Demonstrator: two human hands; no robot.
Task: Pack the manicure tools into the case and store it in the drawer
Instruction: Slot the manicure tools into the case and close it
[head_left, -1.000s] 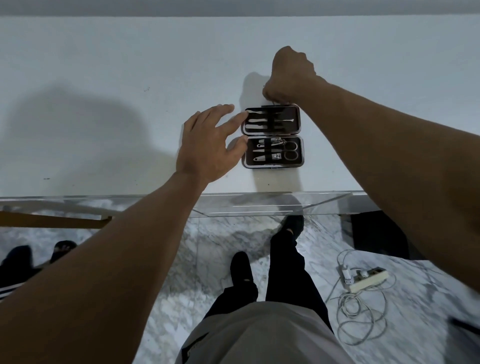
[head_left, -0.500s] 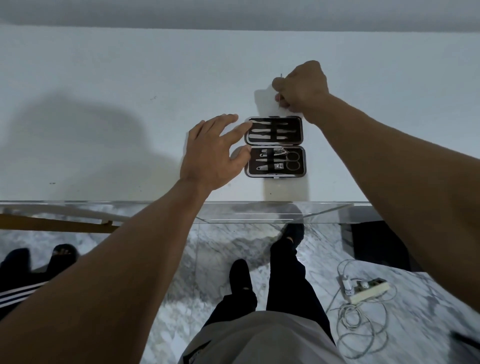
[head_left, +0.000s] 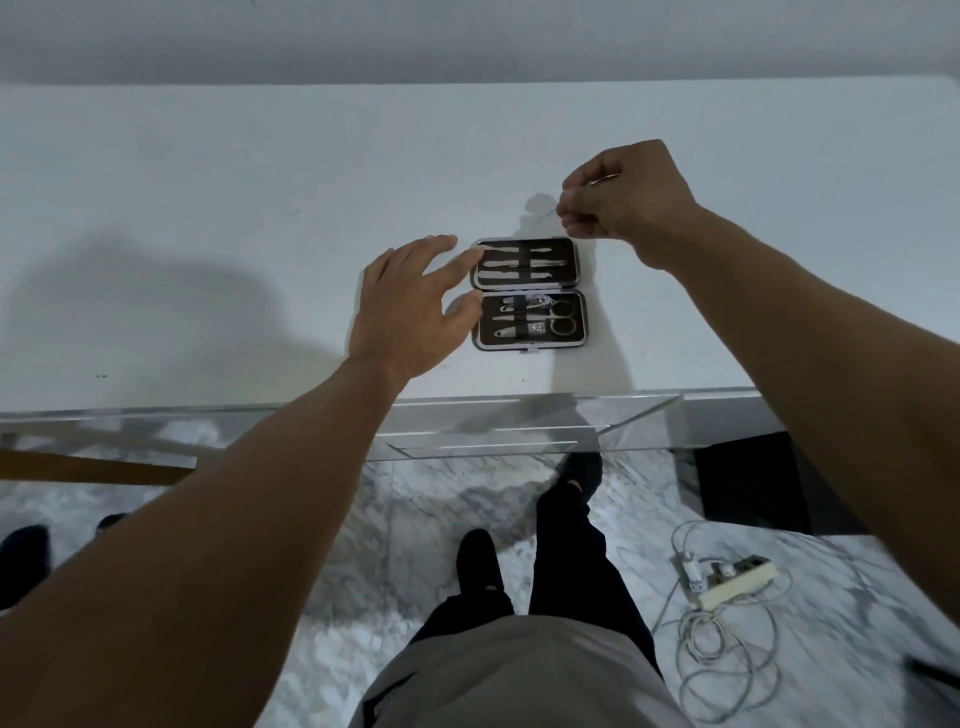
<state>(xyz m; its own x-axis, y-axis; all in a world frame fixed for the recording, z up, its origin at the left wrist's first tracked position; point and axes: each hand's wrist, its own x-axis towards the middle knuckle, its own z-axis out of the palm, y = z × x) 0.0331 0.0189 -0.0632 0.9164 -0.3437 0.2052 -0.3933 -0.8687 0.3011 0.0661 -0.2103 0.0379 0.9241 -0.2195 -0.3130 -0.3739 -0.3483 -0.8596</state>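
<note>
A small black manicure case (head_left: 527, 293) lies open on the white tabletop (head_left: 208, 234), both halves holding several metal tools under elastic straps. My left hand (head_left: 410, 306) rests spread at the case's left edge, index fingertip and thumb touching its rim. My right hand (head_left: 623, 195) hovers above and to the right of the case, fingers pinched on a thin metal manicure tool (head_left: 550, 212) whose tip pokes out to the left. No drawer front is clearly visible; a clear acrylic ledge (head_left: 519, 423) runs under the table's near edge.
Below the table is a marble floor with my legs and dark shoes (head_left: 478, 561). A white power strip (head_left: 732, 577) with coiled cable lies on the floor at right. Another person's shoes (head_left: 21, 561) show at far left.
My right hand has lifted from the tabletop behind the case and moved right, carrying the thin tool. My left hand has stayed at the case's left edge.
</note>
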